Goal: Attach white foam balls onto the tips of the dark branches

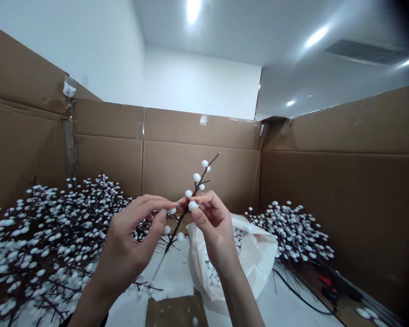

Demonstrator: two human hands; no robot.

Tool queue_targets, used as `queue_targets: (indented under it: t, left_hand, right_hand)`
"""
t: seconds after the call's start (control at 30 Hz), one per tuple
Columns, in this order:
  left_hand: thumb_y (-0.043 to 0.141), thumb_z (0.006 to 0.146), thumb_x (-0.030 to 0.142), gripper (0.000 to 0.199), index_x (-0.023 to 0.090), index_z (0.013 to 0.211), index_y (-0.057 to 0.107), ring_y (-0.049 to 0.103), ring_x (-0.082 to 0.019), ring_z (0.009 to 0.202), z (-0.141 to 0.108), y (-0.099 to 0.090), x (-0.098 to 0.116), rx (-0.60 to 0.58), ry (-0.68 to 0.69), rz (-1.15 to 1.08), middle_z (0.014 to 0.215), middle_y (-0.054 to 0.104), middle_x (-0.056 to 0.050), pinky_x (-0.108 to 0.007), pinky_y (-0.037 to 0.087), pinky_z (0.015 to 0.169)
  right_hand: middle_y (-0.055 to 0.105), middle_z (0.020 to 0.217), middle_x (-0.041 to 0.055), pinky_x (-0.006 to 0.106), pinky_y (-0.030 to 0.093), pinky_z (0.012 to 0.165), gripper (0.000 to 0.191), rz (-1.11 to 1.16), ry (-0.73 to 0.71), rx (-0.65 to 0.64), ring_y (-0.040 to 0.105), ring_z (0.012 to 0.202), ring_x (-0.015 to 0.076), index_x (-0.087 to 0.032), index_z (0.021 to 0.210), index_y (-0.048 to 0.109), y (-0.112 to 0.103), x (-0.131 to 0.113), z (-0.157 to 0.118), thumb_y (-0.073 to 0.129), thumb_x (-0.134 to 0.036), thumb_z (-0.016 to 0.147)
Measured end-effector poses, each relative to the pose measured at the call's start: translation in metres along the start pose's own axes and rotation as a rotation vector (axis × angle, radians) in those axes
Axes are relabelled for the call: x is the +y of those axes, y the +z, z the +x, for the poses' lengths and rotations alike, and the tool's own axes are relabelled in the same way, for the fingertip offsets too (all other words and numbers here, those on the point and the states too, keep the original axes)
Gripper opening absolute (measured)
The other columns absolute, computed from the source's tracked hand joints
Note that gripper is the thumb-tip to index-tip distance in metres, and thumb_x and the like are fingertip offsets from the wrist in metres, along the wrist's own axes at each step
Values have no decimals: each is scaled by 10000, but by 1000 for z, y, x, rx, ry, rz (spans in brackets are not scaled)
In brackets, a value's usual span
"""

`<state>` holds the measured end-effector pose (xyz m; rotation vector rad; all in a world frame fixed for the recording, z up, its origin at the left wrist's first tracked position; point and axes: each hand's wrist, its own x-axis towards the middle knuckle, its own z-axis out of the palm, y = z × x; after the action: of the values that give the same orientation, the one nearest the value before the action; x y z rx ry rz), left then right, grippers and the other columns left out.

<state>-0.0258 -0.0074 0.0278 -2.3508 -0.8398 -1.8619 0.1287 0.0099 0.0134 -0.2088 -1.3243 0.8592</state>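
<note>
A dark brown artificial berry branch (182, 219) with several white foam berries slants up to the right in front of me, its bare tip at the top. My right hand (214, 218) pinches the branch near its middle, thumb against a white berry (193, 205). From the other side, my left hand (139, 229) has thumb and forefinger closed about another white berry (172, 210) on a side twig. Its forefinger tip lies close to the right fingers. The lower end of the stem hangs free above the white table.
A white plastic bag (259, 263) of loose white berries stands open behind my right hand. Finished-looking berry branches are heaped at left (54, 240) and right (293, 231). A cardboard piece (177, 312) lies in front; a black cable (300, 297) runs right. Cardboard walls (201, 168) surround the table.
</note>
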Motion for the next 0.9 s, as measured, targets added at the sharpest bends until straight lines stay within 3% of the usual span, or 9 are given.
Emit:
queue_targets:
  t: [0.13,0.23,0.33,0.47,0.6,0.73,0.9]
  left_hand:
    - [526,895,331,183,241,880,684,642,-146,789,-1,-7,-8,135,-211,-83,837,686,-11,-221,513,665]
    - [566,869,403,240,222,972,683,662,-168,791,0,1,-14,99,-369,-302,887,705,-49,-241,545,652]
    - [632,827,388,222,210,948,689,669,-172,789,1,9,-15,60,-489,-491,915,717,-59,-236,556,636]
    - [701,777,281,127,209,880,692,658,-145,829,3,16,-7,137,-607,-570,899,722,-13,-195,546,670]
    - [748,744,263,101,233,814,682,620,-111,837,6,20,-2,225,-659,-527,852,692,52,-167,520,703]
    - [726,775,286,68,256,797,668,580,-104,862,4,19,-1,248,-649,-493,832,655,92,-174,495,732]
    - [685,803,246,41,207,798,675,547,-62,747,5,15,-18,338,-488,-458,792,631,69,-115,467,688]
  right_hand:
    - [673,874,23,272,509,738,113,-32,85,-107,648,833,146,-211,852,621,4,-8,-5,684,-291,805]
    - [655,871,22,273,501,731,133,-43,174,-243,636,831,147,-217,855,628,6,-10,-7,692,-315,792]
    - [637,858,14,272,494,719,161,-42,224,-288,613,798,140,-224,840,614,8,-8,-7,700,-343,776]
    - [609,830,-3,244,488,663,205,-62,206,-299,578,734,121,-226,801,597,7,-3,-4,709,-388,748]
    - [617,854,-5,281,510,749,179,-152,152,-326,600,806,142,-235,790,592,4,3,-1,688,-383,756]
    - [662,941,9,322,518,838,171,-204,121,-366,628,928,166,-248,908,640,-1,-4,1,674,-354,778]
    - [702,848,11,310,528,770,208,-298,197,-352,658,815,146,-213,840,673,-41,-29,6,605,-410,839]
